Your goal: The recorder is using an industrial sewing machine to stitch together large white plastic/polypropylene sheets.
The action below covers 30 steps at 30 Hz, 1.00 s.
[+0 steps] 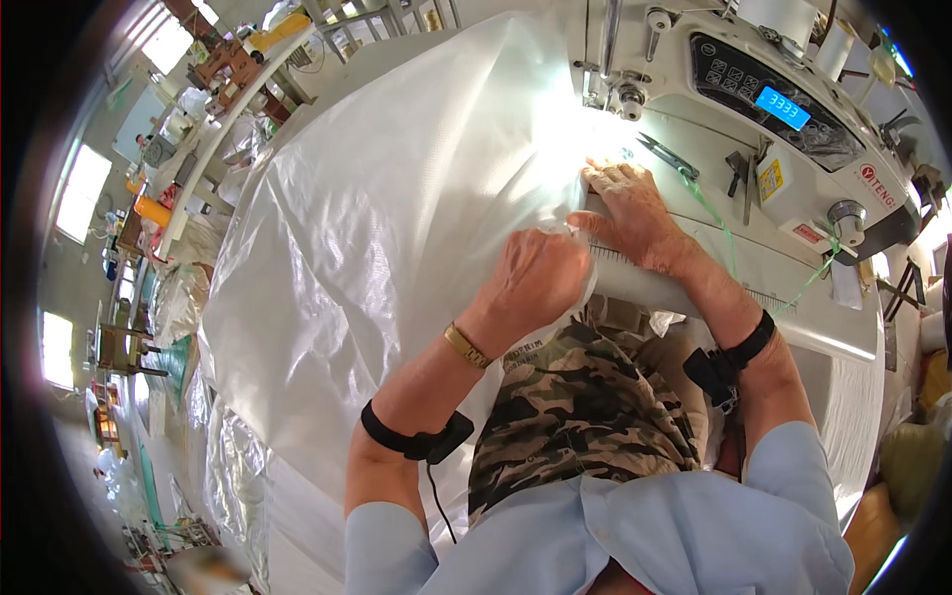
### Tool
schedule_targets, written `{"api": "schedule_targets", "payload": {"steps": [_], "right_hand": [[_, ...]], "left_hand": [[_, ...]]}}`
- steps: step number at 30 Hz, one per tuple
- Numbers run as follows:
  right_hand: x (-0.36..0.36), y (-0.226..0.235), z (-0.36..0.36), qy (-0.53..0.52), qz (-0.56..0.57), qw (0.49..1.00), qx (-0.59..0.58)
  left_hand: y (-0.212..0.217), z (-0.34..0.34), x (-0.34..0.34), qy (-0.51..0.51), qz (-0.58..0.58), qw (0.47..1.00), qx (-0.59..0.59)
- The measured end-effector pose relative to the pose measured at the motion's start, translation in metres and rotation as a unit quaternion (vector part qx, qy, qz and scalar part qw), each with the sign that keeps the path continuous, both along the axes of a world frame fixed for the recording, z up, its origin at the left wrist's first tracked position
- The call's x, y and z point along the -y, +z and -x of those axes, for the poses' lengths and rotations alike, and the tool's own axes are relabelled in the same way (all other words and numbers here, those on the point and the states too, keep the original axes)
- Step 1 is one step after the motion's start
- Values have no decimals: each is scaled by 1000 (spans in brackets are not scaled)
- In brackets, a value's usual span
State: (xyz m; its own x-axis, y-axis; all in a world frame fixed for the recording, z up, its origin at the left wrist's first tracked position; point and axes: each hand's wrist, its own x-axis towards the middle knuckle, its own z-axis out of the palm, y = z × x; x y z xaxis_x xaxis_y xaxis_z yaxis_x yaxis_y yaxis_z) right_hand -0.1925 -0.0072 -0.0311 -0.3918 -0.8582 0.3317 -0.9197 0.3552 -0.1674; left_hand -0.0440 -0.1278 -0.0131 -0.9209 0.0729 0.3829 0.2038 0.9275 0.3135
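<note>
A large sheet of translucent white plastic (367,198) spreads over the left of the sewing table and hangs down past its front edge. My left hand (540,273) is closed in a fist around the sheet's right edge, near the table's front. Just beyond it, my right hand (635,213) lies on the table with its fingers stretched toward the brightly lit needle area, thumb pointing at the left hand. Its fingertips reach the sheet's edge in the glare. Ahead stands a white sewing machine (684,59) with a lit display (783,107).
Thread snips (666,156) with a green cord (709,210) lie right of the needle. A ruler scale (769,297) runs along the table's front edge. Small dark tools (736,174) sit beside the machine. A cluttered workbench (213,129) stands at the far left.
</note>
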Motion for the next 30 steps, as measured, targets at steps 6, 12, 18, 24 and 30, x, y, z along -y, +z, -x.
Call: {"api": "schedule_targets", "payload": {"steps": [6,12,18,24,30], "right_hand": [[2,1,2,-38,-73,995,57],[5,-8,9,-30,47,998,21],[-10,-11,7,11,186,978,93],[-51,-1,-26,50,150,968,195],[-42,0,-39,51,126,973,188]], "left_hand": [[11,44,6,40,55,998,13],[18,71,4,117,43,992,30],[-3,1,-16,43,-89,982,-161],[-112,-141,-40,269,-81,951,-128],[-189,-188,-7,319,-188,928,-31]]}}
